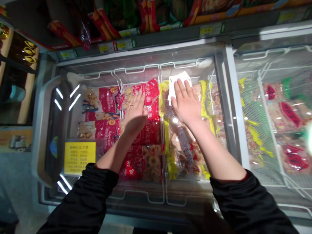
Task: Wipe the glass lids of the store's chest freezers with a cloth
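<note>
My left hand (pixel 135 113) lies flat, fingers stretched out, on the glass lid (pixel 102 65) of a chest freezer, above red food packets (pixel 148 94). My right hand (pixel 185 101) presses a white cloth (pixel 179 81) flat against the same glass, fingers extended over it, above yellow-edged clear packets (pixel 185 146). Both forearms reach out of black sleeves. Only the far part of the cloth shows beyond my fingertips.
Wire dividers (pixel 161 130) split the freezer into compartments. A yellow notice (pixel 79 157) is stuck at the lid's left front. A second freezer (pixel 275 107) with red and yellow packets adjoins on the right. A shelf of packaged goods (pixel 146 16) with price tags overhangs the back.
</note>
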Available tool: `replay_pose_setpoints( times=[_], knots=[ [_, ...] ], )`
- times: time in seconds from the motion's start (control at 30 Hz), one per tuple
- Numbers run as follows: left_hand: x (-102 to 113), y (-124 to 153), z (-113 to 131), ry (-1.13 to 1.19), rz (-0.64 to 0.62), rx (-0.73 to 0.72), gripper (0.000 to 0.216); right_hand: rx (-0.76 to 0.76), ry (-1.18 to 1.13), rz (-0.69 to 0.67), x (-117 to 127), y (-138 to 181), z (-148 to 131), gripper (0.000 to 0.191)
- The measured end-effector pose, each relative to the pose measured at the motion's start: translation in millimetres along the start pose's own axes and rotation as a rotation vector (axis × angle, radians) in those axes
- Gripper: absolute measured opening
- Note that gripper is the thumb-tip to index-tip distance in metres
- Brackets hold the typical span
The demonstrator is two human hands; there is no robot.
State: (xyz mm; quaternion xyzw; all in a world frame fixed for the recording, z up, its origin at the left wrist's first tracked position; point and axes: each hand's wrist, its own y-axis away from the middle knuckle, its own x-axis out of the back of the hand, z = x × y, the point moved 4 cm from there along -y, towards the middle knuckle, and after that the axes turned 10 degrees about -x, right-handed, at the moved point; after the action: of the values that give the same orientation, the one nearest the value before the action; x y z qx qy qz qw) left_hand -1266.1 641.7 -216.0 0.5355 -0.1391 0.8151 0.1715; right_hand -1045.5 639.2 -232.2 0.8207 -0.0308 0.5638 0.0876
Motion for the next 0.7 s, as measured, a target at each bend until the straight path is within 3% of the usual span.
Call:
replay_pose_setpoints(
  times=[0.13, 0.27, 0.37, 0.47, 0.6, 0.7],
  knots=[
    [-3.1, 1.7, -3.5, -0.019, 0.022, -0.028, 0.076, -0.015, 0.005, -0.028, -8.6, 15.9, -21.3, 0.073],
    [-4.4, 1.5, -6.4, -0.037, 0.029, -0.051, 0.077, 0.096, -0.025, -0.066, -17.1, -9.3, -48.8, 0.074],
    [-2.9, 0.9, -4.6, -0.045, 0.011, -0.051, 0.075, 0.123, -0.034, -0.065, -15.0, -38.8, -43.9, 0.073],
    [-1.0, 1.2, -1.0, -0.040, 0.013, -0.050, 0.076, 0.072, -0.018, -0.053, -6.8, -48.9, -20.0, 0.072],
    [-1.7, 3.1, 1.0, -0.033, 0.054, -0.069, 0.081, -0.019, 0.034, -0.024, 2.2, -17.7, 1.2, 0.072],
    [-4.4, 4.3, -0.6, -0.033, 0.064, -0.074, 0.077, -0.019, 0.031, -0.048, -3.1, 9.2, -8.8, 0.074]
  ],
)
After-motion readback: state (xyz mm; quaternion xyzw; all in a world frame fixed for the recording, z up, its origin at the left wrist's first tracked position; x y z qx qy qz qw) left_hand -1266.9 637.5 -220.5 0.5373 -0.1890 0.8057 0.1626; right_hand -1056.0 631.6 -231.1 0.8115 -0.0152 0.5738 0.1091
